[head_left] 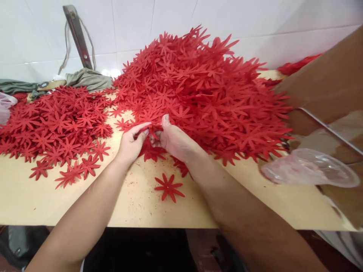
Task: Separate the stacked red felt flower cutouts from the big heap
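My left hand (133, 140) and my right hand (167, 136) meet at the front of a tall heap of red flower-shaped cutouts (204, 98). Between them they pinch a red flower cutout (153, 128), its narrow petals partly covered by my fingers. The fingers of both hands are closed, and my right thumb points up. On the tabletop nearer to me lies one separate red flower (169, 187) with a small pale dot at its centre. Whether more than one piece is in my fingers, I cannot tell.
A lower pile of red flowers (56, 124) spreads at the left, with several loose ones before it. A clear plastic bag or cup (309, 168) lies at the right by a brown cardboard box (326, 87). Grey-green cloth (87, 78) and a metal bar (77, 36) sit by the tiled wall.
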The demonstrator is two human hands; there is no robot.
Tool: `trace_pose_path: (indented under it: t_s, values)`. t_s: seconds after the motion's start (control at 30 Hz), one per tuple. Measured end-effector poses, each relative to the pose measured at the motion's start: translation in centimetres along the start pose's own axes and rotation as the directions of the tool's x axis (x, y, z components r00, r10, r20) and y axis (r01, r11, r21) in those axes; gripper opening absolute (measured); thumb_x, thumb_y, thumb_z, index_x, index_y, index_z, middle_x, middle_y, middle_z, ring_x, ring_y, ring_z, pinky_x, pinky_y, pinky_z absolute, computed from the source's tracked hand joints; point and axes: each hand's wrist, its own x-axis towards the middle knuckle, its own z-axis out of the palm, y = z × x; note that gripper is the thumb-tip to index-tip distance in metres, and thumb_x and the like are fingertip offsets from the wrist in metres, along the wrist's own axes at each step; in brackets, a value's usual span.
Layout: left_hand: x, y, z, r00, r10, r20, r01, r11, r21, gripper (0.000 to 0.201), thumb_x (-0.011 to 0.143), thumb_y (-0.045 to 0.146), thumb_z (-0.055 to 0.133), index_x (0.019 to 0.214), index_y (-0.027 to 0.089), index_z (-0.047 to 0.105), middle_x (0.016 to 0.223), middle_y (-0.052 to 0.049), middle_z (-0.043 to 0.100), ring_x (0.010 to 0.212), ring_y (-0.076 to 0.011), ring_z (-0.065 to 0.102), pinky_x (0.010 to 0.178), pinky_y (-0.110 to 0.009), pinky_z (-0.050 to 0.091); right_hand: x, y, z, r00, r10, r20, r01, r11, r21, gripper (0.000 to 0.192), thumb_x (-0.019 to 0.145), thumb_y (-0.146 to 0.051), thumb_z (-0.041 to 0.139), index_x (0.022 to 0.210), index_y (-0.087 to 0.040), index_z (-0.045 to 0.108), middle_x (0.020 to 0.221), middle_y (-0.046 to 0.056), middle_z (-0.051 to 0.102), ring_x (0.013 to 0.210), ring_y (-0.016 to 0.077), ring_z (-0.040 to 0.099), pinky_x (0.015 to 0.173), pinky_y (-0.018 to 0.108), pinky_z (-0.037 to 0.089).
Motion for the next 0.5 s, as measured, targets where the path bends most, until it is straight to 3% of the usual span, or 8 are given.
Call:
trace_pose_path:
  t_s: [0.07, 0.17, 0.23, 0.33, 0.43, 0.5]
  values:
    - [-0.1, 0.3, 0.0, 0.998, -0.045, -0.051, 0.042, 0.997, -0.068, 0.016, 0.079, 0.030, 0.059, 0.085, 0.016, 0.064, 0.074, 0.000, 0.065, 0.065, -0.0070, 0.056, 0.069, -0.020, 0.047, 0.0, -0.1, -0.3, 0.996, -0.089, 0.008, 0.089, 0.993, -0.081, 0.051, 0.067, -0.068, 0.056, 0.064, -0.018, 0.049, 0.060, -0.002, 0.049, 0.054, 0.0070, 0.046, 0.053, 0.023, 0.041]
    - [-0.2, 0.8, 0.0, 0.994, -0.092, -0.066, 0.085, 0.991, -0.100, 0.021, 0.081, 0.032, 0.056, 0.069, 0.015, 0.057, 0.056, 0.004, 0.055, 0.053, -0.0052, 0.049, 0.061, -0.018, 0.044, 0.2, -0.1, -0.8, 0.958, -0.270, -0.091, 0.235, 0.930, -0.283, 0.048, 0.058, -0.061, 0.070, 0.070, -0.018, 0.051, 0.061, -0.003, 0.049, 0.055, 0.0069, 0.045, 0.055, 0.023, 0.041]
    - [-0.2, 1.0, 0.0, 0.992, -0.115, -0.051, 0.109, 0.989, -0.099, 0.024, 0.081, 0.033, 0.055, 0.065, 0.015, 0.055, 0.055, 0.004, 0.055, 0.052, -0.0050, 0.049, 0.057, -0.017, 0.042, 0.5, 0.2, -1.1, 0.918, -0.366, -0.152, 0.285, 0.876, -0.389, 0.048, 0.054, -0.051, 0.077, 0.077, -0.018, 0.051, 0.066, -0.003, 0.050, 0.059, 0.0078, 0.048, 0.058, 0.024, 0.043]
    - [-0.3, 1.1, 0.2, 0.987, -0.159, -0.011, 0.158, 0.984, -0.084, 0.027, 0.081, 0.037, 0.056, 0.065, 0.015, 0.054, 0.055, 0.003, 0.056, 0.050, -0.0047, 0.048, 0.053, -0.017, 0.039, 1.0, 0.9, -1.4, 0.888, -0.442, -0.122, 0.330, 0.801, -0.500, 0.043, 0.060, -0.038, 0.075, 0.090, -0.019, 0.050, 0.079, 0.000, 0.054, 0.070, 0.0112, 0.053, 0.067, 0.028, 0.048]
    - [-0.3, 1.1, 0.4, 0.983, -0.181, 0.012, 0.182, 0.981, -0.065, 0.030, 0.081, 0.039, 0.056, 0.063, 0.015, 0.053, 0.054, 0.003, 0.055, 0.049, -0.0044, 0.046, 0.052, -0.017, 0.037, 0.9, 1.4, -1.5, 0.836, -0.544, -0.075, 0.357, 0.642, -0.678, 0.035, 0.067, -0.028, 0.067, 0.098, -0.018, 0.052, 0.089, 0.004, 0.053, 0.073, 0.0133, 0.053, 0.067, 0.031, 0.049]
    - [-0.4, 1.1, 0.4, 0.982, -0.190, 0.013, 0.191, 0.979, -0.068, 0.031, 0.082, 0.039, 0.054, 0.063, 0.015, 0.053, 0.054, 0.003, 0.055, 0.049, -0.0044, 0.046, 0.052, -0.017, 0.037, 0.6, 1.4, -1.3, 0.759, -0.651, -0.017, 0.384, 0.468, -0.796, 0.034, 0.070, -0.026, 0.063, 0.102, -0.017, 0.054, 0.093, 0.006, 0.050, 0.075, 0.0149, 0.052, 0.067, 0.033, 0.049]
